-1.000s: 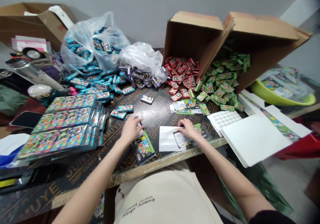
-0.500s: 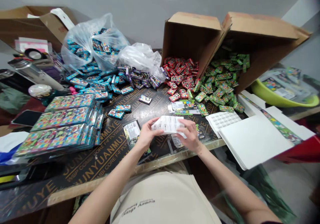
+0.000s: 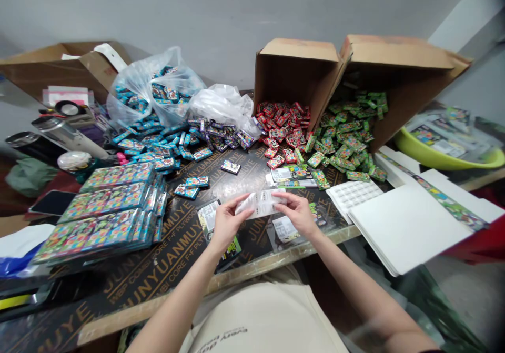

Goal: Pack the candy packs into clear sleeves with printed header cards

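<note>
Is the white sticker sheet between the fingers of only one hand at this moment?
No, the left hand and the right hand both hold the sheet, one at each end.

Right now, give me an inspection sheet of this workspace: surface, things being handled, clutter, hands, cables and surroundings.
Surface: dark table with printed lettering and a pale front edge.
Things handled: white printed sheet; a black pack, partly hidden by the left hand.
Clutter: loose blue packets, purple packets, red packets and green packets; stacked packs to the left, white cards to the right.
Hands: left hand and right hand grip opposite ends of the sheet.
Cables: nothing seen.
Surroundings: gray wall behind; open cardboard boxes around many red and green packets; yellow-green basin at right.
</note>
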### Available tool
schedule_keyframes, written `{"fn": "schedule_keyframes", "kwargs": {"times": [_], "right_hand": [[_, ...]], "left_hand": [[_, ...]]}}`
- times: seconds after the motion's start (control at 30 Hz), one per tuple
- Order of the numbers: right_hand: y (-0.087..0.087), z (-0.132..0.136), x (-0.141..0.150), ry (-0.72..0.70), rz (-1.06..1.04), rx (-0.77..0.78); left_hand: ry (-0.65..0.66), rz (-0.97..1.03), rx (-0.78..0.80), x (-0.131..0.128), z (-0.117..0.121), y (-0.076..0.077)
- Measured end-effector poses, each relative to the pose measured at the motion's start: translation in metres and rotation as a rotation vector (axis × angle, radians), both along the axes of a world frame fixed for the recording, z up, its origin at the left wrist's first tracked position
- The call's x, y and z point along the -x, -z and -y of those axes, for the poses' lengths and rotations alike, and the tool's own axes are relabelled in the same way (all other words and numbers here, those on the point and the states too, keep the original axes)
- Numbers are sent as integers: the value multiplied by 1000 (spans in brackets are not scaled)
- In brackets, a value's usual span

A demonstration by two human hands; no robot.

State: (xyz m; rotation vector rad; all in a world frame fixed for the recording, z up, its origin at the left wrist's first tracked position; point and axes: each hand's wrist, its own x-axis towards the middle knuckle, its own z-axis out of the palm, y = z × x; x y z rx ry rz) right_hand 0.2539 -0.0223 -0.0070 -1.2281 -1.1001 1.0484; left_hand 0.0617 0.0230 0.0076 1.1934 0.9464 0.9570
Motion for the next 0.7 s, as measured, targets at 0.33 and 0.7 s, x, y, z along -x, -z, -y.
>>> {"fn": "schedule_keyframes", "kwargs": {"times": [0.33,0.7], "right_hand": [[-5,-1,-5,10,-86,110],[-28,1,-2,131,754,-86]], "left_hand": [[-34,30,13,2,-5,-11],[-122,-403,-283,10,-13,-9]]}}
